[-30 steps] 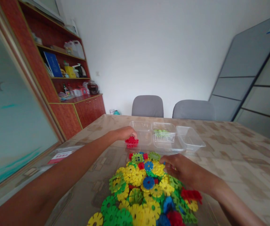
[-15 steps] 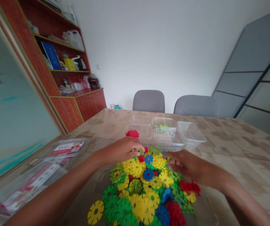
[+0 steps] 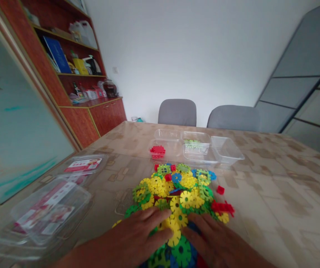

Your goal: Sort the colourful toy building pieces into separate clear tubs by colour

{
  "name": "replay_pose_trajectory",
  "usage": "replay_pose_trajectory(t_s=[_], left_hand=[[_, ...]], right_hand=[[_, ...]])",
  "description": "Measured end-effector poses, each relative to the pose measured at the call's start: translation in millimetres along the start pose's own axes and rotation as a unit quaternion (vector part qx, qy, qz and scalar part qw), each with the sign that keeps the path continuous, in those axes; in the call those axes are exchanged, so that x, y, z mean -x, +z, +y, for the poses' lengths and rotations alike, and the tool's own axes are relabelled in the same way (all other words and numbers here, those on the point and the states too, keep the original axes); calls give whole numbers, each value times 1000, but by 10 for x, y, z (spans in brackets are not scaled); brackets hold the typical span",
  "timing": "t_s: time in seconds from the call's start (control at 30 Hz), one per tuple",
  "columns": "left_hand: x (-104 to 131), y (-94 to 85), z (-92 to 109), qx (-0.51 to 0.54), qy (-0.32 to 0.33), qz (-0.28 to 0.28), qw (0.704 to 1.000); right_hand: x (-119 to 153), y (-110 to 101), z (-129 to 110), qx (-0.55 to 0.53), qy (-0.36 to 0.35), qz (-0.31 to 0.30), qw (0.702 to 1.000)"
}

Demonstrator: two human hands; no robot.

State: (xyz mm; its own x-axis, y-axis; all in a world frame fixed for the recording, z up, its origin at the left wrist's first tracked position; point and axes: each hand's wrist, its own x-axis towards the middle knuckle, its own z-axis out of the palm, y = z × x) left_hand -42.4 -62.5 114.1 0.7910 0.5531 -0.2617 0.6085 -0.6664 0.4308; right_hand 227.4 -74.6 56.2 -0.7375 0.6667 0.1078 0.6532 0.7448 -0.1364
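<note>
Tabletop hands nearer, seemingly flat

A heap of flat, gear-toothed plastic discs lies spread on the worktop, mostly yellow, with green, blue and red ones mixed in, overlapping at all angles. At the heap's 6 o'clock edge the discs sit under two flat palms. At 12 o'clock lies a square green window-like piece. At 3 o'clock a small red block lies just apart, with a red toothed cluster below it.
</note>
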Motion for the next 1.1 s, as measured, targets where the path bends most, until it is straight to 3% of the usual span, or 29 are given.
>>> replay_pose_trajectory(t_s=[0.1,0.23,0.4,0.47,0.63,0.73,0.77,0.9,1.1], left_hand=[[-40,34,38,0,0,32,999],[-154,62,-70,5,24,47,999],[-376,153,-276,11,13,168,986],[-465,163,-333,-8,12,190,982],[-538,60,-380,-23,14,198,980],[-470,-18,-420,-19,17,209,978],[-439,-34,-441,-16,20,209,978],[-348,-33,-531,-3,23,198,980],[-372,32,-627,16,28,185,982]], right_hand=[[-69,81,-27,-1,2,10,1000],[-145,-90,40,-91,16,-9,996],[-242,-116,331,-170,107,26,979],[-250,-150,408,-180,117,48,976],[-161,-344,184,-151,53,59,985],[-154,-218,-58,-111,-38,15,993],[-168,-139,-112,-98,-39,11,994],[-260,36,-144,-93,7,5,996],[-325,-159,143,-158,97,72,980]])
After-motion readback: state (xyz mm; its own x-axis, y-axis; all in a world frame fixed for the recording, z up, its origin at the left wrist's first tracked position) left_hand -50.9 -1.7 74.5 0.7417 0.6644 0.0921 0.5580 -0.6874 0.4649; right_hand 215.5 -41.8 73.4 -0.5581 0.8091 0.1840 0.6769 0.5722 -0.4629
